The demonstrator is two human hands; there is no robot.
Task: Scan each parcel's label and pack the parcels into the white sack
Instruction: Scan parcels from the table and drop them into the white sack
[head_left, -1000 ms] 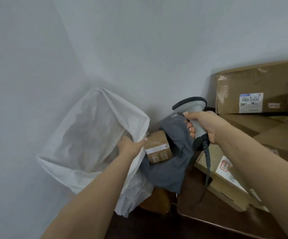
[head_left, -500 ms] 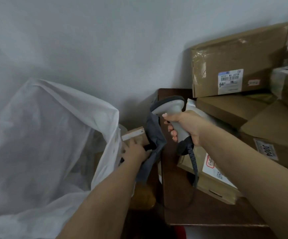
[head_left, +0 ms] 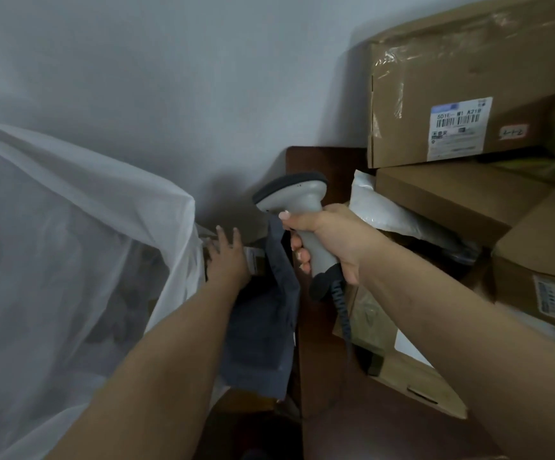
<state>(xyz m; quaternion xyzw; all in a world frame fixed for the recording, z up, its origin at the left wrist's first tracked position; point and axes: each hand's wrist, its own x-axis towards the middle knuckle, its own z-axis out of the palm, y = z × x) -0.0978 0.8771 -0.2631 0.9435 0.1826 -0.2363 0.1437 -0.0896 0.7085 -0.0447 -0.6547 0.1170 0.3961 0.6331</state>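
My left hand (head_left: 228,260) spread on the small box (head_left: 252,257), right hand (head_left: 322,240) gripping the scanner (head_left: 297,207) — the box could slip beside the sack (head_left: 80,247), frame left.

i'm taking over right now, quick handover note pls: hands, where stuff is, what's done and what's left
Left hand: open, fingers straight, flat on the small box beside the sack.
Right hand: grips the scanner, head aimed left over the grey cloth.
Sack stands open at left; dim shapes show through it, contents unclear.
Done: cannot tell what has been scanned.
Left: small box is not in the sack yet. The labelled box, the 3004 box and other parcels are piled on the table at right.
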